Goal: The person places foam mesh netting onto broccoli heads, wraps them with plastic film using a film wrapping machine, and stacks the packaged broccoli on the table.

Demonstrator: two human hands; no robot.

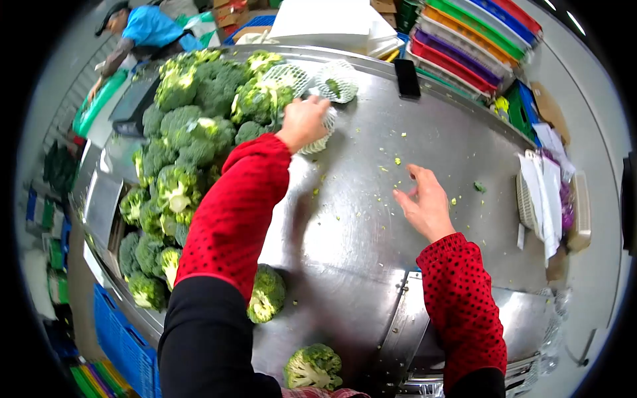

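My left hand [304, 122] reaches to the pile's right edge, its fingers bent over a white foam net [321, 138]; what they grip is hard to make out. More foam nets [336, 81] lie just beyond it. Heads of broccoli [197, 141] are heaped on the left of the metal table [358, 245]. Over the middle right of the table, my right hand [425, 203] is held with fingers apart and nothing in it. One broccoli head [267, 294] sits beneath my left forearm, and another [313, 367] is at the near edge.
A black phone [407, 79] lies at the far edge. Colored crates [464, 46] are stacked behind it. A white basket [529, 192] with papers stands at the right. A person in blue [149, 26] is at the far left. Green scraps dot the table.
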